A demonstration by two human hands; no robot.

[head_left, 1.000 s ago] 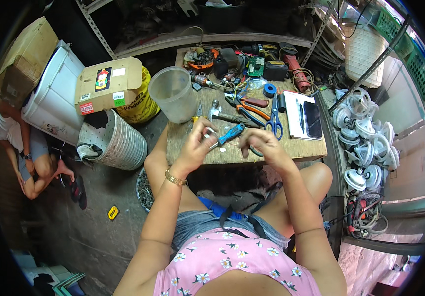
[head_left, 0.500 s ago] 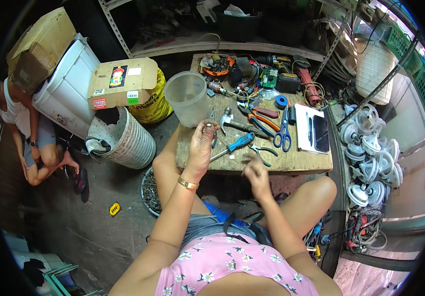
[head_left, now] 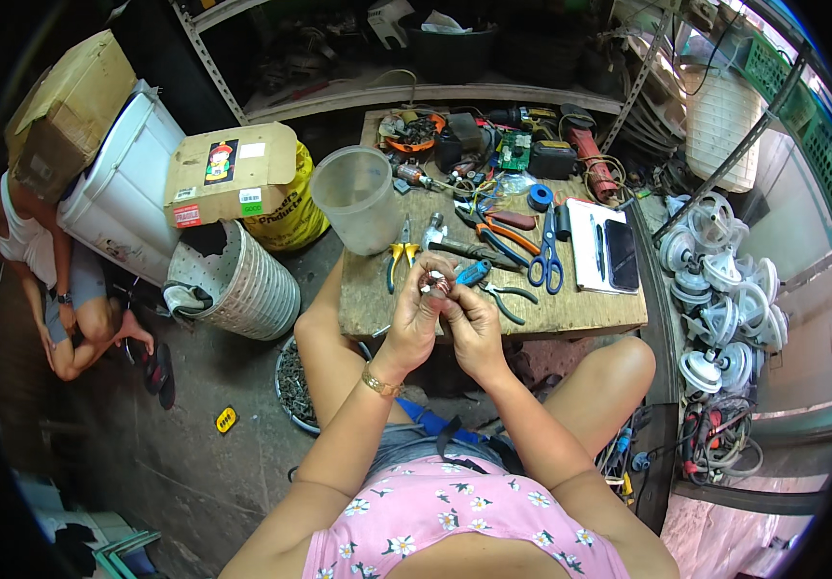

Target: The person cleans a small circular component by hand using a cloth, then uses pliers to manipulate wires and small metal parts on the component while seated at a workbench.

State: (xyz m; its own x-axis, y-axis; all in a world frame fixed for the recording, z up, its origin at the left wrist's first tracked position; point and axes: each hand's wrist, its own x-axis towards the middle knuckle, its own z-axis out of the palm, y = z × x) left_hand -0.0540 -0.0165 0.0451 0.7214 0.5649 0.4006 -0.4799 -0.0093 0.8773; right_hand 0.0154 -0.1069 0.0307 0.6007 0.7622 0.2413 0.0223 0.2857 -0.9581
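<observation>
My left hand point(head_left: 414, 318) and my right hand point(head_left: 474, 333) meet over the table's front edge. Between their closed fingertips sits a small copper-coloured coil point(head_left: 438, 283) with pale bits; most of it is covered by the fingers. Just behind the hands lies a screwdriver with a blue handle point(head_left: 474, 273), partly hidden. Yellow-handled pliers point(head_left: 402, 257) rest left of it, near a hammer point(head_left: 435, 232). Small dark-green-handled pliers point(head_left: 507, 301) lie to the right of my hands. Further right are blue-handled scissors point(head_left: 550, 262) and orange-handled pliers point(head_left: 505, 236).
A translucent plastic tub point(head_left: 354, 207) stands at the left of the wooden table point(head_left: 570, 314). Notepad and phone point(head_left: 619, 253) lie right. Wires, a circuit board point(head_left: 514, 151) and tools crowd the back. White plastic parts point(head_left: 725, 289) are heaped far right; another person point(head_left: 44, 251) sits far left.
My right hand has come left and up to join my left hand at the coil. The left hand has shifted slightly right and lower, uncovering the yellow-handled pliers.
</observation>
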